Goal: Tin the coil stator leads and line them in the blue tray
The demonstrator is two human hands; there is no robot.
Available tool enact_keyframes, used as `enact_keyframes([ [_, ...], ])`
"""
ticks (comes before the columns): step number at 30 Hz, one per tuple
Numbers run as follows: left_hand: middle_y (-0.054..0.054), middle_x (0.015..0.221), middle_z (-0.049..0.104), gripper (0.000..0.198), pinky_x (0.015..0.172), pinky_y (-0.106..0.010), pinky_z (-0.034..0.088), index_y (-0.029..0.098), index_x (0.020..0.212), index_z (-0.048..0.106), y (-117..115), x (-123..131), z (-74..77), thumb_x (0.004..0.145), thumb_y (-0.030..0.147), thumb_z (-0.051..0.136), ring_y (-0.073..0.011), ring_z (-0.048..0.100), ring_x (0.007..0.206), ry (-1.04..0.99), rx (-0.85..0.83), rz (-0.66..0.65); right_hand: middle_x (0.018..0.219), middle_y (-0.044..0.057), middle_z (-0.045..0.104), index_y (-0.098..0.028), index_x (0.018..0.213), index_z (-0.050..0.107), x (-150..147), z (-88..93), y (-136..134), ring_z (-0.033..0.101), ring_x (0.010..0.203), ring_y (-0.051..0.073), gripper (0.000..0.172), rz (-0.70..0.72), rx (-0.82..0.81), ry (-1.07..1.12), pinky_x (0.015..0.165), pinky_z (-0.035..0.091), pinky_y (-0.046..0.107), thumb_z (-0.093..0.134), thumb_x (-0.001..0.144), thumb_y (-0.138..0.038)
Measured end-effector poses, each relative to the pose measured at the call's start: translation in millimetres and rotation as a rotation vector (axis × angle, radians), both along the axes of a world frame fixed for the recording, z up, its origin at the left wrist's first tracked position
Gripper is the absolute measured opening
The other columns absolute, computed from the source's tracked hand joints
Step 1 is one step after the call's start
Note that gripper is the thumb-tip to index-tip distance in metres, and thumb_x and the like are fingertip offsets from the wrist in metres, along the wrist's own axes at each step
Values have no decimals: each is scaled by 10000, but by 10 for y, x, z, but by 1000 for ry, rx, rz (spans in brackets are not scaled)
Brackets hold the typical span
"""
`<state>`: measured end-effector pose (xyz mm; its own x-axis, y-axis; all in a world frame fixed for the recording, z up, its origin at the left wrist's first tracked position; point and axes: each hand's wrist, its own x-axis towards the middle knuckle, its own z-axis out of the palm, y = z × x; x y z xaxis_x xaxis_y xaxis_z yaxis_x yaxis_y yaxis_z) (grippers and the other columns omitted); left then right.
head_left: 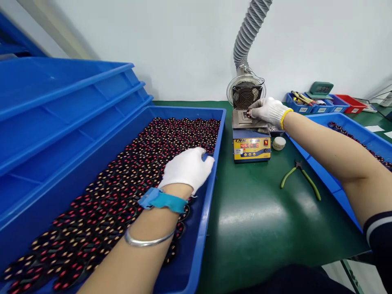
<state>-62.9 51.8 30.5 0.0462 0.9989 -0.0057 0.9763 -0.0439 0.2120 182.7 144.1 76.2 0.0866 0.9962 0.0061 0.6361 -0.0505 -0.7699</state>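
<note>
White-gloved and yellow-cuffed, the right hand (269,111) pinches a small dark part (248,113) between thumb and fingers at the yellow-fronted heating unit (252,149); from my remote seat I see the piece at the very fingertips, projecting left of them, just over the unit's metal top. I cannot tell whether it touches the surface below. Behind it stands a round fan (247,97), joined to a grey ribbed duct (249,32). The left hand (186,169), also gloved, is at the right wall of a blue bin (212,183) spread with dark discs (122,196) dotted pink and tan. Its thumb and forefinger curve apart, but the other fingers are hidden from me, so I cannot tell whether they grasp a disc. Green-handled cutters (298,165) lie open on the green bench (251,220), near a pale round container (279,143).
</note>
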Motion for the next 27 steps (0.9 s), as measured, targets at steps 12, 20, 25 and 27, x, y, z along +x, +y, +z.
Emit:
enact_keyframes([
  [12, -142, 1090, 696, 452, 792, -369, 502, 196, 998, 670, 193, -242, -283, 674, 490, 554, -322, 656, 976, 364, -360, -179, 838, 14, 711, -221, 1009, 718, 81, 53, 240, 673, 827, 152, 271, -37, 125, -338, 831, 533, 286, 649, 780, -349],
  [20, -133, 1003, 709, 353, 781, -380, 506, 197, 954, 673, 290, -210, -371, 694, 401, 550, -314, 661, 926, 342, -312, -214, 1051, 62, 688, -207, 1006, 716, 59, -114, 414, 633, 1004, 263, 290, -73, 229, -539, 873, 489, 396, 633, 771, -355],
  [25, -138, 953, 707, 349, 749, -385, 504, 186, 941, 679, 259, -229, -372, 703, 405, 546, -321, 664, 888, 332, -292, -215, 1113, 85, 671, -190, 1044, 706, 23, -171, 397, 617, 1049, 284, 333, -67, 219, -590, 896, 475, 413, 636, 763, -355],
  [27, -137, 957, 704, 340, 761, -389, 498, 183, 945, 681, 234, -229, -362, 729, 386, 516, -320, 662, 894, 319, -267, -228, 1124, 96, 666, -182, 1055, 702, 27, -170, 393, 611, 1060, 291, 345, -59, 223, -595, 902, 472, 422, 637, 765, -357],
])
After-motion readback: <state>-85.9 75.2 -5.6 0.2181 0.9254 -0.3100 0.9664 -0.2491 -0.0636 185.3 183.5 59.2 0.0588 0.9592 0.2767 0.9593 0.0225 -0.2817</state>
